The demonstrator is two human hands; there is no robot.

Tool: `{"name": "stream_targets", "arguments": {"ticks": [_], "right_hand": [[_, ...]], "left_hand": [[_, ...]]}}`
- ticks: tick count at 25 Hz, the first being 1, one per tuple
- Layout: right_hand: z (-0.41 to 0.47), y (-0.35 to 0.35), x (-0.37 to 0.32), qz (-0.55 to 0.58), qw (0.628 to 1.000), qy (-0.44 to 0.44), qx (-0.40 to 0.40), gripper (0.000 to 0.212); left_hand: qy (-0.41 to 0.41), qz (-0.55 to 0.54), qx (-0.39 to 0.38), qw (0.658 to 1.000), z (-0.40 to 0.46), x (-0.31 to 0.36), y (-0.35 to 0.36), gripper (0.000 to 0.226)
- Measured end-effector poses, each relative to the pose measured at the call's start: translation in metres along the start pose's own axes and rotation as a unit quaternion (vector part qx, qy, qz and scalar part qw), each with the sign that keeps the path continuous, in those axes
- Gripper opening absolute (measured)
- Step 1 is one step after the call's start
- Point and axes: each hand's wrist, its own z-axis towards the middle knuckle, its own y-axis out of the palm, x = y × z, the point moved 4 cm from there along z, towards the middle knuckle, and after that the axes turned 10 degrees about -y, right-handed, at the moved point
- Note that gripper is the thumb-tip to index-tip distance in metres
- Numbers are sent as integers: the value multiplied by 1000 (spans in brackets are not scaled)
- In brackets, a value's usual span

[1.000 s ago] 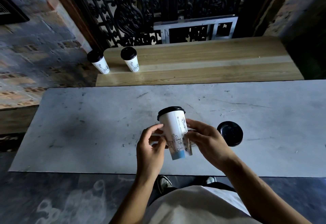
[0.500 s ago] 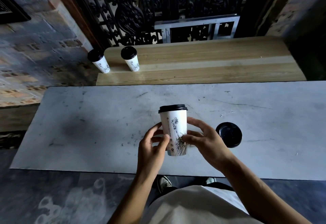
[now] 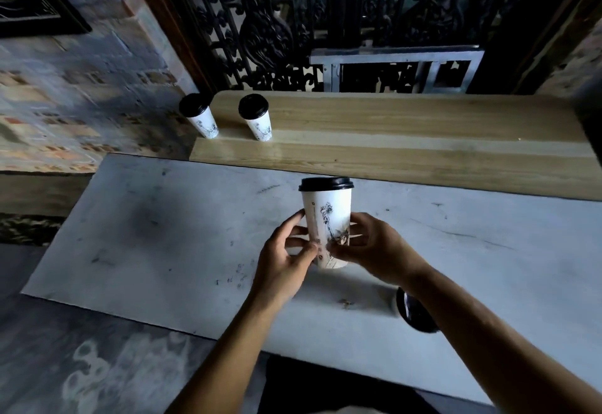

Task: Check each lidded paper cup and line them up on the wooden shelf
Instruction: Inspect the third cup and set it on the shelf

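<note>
A black lid (image 3: 415,314) shows on the grey surface (image 3: 146,234), partly hidden under the right forearm. Above the surface, the left hand (image 3: 281,259) and right hand (image 3: 374,247) hold an upright lidded cup (image 3: 327,218), fingers (image 3: 298,218) curled around its lower half from both sides. Farther off, two cups (image 3: 199,118) (image 3: 255,117) stand side by side at the shelf's (image 3: 407,140) left end.

The held cup (image 3: 327,218) bears print too blurred to read.
</note>
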Motion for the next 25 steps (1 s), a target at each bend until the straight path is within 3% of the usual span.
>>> {"name": "stream_targets", "arguments": {"ticks": [4, 8, 14, 19, 25], "right_hand": [[89, -25, 4, -79, 997, -15, 6, 62], [196, -47, 23, -144, 989, -28, 26, 51], [330, -71, 86, -161, 977, -74, 118, 68], [374, -65, 135, -177, 969, -80, 155, 50], [379, -46, 158, -198, 962, -61, 179, 38]], "left_hand": [[-6, 2, -11, 1000, 89, 18, 9, 71], [14, -8, -20, 1000, 209, 24, 21, 60], [68, 14, -43, 997, 392, 13, 61, 55], [168, 70, -17, 983, 451, -7, 70, 50], [135, 112, -11, 984, 458, -36, 74, 39]]}}
